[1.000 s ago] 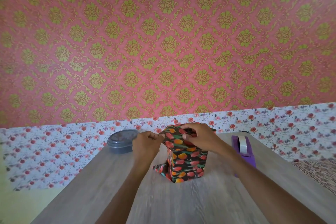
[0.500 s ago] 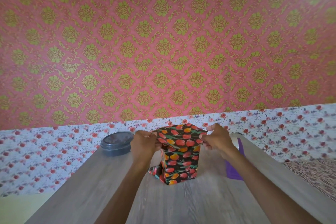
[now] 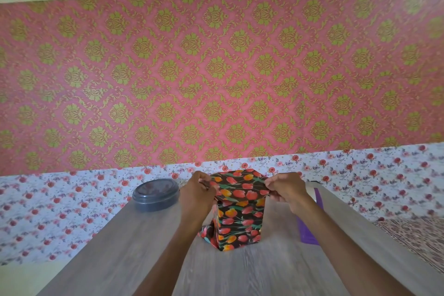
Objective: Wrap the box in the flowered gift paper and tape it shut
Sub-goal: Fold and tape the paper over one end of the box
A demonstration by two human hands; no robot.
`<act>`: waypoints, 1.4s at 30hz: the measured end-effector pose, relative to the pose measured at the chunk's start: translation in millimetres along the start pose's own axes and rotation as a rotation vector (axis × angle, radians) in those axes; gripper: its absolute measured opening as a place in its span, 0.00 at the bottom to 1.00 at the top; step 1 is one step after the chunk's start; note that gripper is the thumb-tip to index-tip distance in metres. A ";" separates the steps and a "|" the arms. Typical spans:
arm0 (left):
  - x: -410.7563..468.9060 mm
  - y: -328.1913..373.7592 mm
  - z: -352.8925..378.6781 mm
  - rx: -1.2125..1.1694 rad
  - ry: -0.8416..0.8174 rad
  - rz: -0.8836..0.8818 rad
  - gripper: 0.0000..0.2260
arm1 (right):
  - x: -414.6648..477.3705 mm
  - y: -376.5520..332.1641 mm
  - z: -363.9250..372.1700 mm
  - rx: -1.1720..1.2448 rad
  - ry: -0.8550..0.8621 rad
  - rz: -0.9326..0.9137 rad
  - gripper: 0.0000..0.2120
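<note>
The box stands upright on the wooden table (image 3: pixel 120 259), covered in black gift paper with red and orange tulips (image 3: pixel 237 221); the box itself is hidden under the paper. My left hand (image 3: pixel 198 196) pinches the paper's top flap at its left end. My right hand (image 3: pixel 287 191) pinches the same flap at its right end. The flap is stretched flat between both hands above the box's top. A loose fold of paper sticks out at the box's lower left. A purple tape dispenser (image 3: pixel 307 230) lies on the table right of the box, partly hidden by my right forearm.
A round grey lidded container (image 3: pixel 155 194) sits on the table's far left corner. Behind the table rises a wall with flowered paper below and pink damask paper above. A patterned cloth (image 3: pixel 413 235) lies off the table's right edge.
My hands have moved apart from the middle of the box's top to its two ends, pulling the top flap out flat. The camera has tilted slightly.
</note>
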State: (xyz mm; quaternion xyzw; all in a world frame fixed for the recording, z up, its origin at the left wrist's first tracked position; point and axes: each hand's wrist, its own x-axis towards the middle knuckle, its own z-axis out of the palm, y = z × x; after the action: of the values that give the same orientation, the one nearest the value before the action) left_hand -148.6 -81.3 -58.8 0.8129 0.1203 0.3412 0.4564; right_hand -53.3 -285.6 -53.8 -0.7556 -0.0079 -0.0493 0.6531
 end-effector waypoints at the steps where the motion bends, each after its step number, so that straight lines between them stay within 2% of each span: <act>1: 0.7 -1.3 0.0 -0.021 -0.008 -0.004 0.05 | 1.3 0.0 -1.1 0.024 -0.003 -0.002 0.04; 4: 2.8 -3.3 -0.5 -0.050 -0.040 -0.001 0.04 | -0.6 -3.9 -5.8 0.095 -0.145 -0.005 0.03; 7: 4.1 -4.7 -1.0 -0.058 -0.090 -0.012 0.05 | 0.4 -4.9 -9.8 0.057 -0.247 -0.018 0.06; 11: 4.3 -8.3 -3.7 -0.052 -0.105 0.039 0.03 | 6.6 -3.4 -11.5 0.031 -0.219 -0.093 0.05; 15: 3.6 -6.9 -9.1 -0.272 -0.056 -0.016 0.03 | 8.6 -2.1 -14.2 0.159 -0.192 -0.169 0.08; 17: 3.9 -7.2 -8.8 -0.305 -0.017 -0.023 0.04 | 7.9 -3.5 -13.7 0.176 -0.199 -0.209 0.06; 20: 5.1 -6.1 -10.4 -0.308 -0.030 0.014 0.04 | 6.4 -6.0 -14.0 0.176 -0.239 -0.290 0.10; 24: 8.4 -6.4 -18.2 -0.181 -0.062 0.124 0.09 | 8.6 -5.1 -15.6 0.059 -0.199 -0.401 0.13; 28: 10.1 -2.2 -18.4 0.042 0.027 0.183 0.06 | 9.7 -3.7 -9.8 -0.008 -0.075 -0.502 0.12; 34: 8.3 -1.6 -25.5 0.411 0.141 0.465 0.07 | 15.7 5.7 -10.2 -0.103 -0.060 -0.650 0.12; 39: 13.3 -5.7 -21.5 0.512 0.202 0.582 0.02 | 21.0 12.4 -8.8 -0.267 0.069 -0.818 0.06; 42: 14.7 -5.7 -20.3 0.531 0.178 0.612 0.07 | 24.1 13.2 -11.5 -0.472 0.217 -0.985 0.05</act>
State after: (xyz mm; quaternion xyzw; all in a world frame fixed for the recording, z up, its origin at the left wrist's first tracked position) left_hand -150.6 -57.4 -49.8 0.8680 -0.0043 0.4871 0.0962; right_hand -29.0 -300.2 -63.2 -0.7790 -0.2817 -0.4268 0.3628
